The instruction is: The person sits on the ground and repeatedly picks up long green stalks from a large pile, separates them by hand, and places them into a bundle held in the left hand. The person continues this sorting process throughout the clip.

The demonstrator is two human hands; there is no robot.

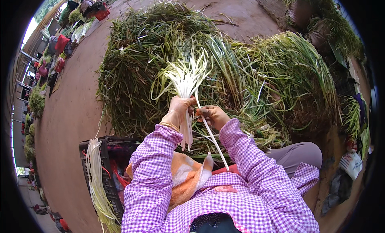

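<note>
My left hand [179, 108], which looks gloved, is closed around a bunch of pale blanched chives [184, 82]. Their yellow-green leaf tips fan out above the fist, and the white stalks hang below it. Beside it, my right hand [213, 115] pinches a single long white stalk [210, 135] that slants down towards my lap. The upper part of this stalk passes close by my left thumb. Both hands are over a large heap of green leafy stalks [135, 70]. An orange and white towel [186, 180] lies across my lap.
A black plastic crate [105, 160] stands at my left, with a bundle of pale stalks [97, 178] draped over its side. Another green pile [288, 70] lies to the right. A white printed bag [351, 165] sits at far right. Bundles and bags line the left across the brown floor [66, 136].
</note>
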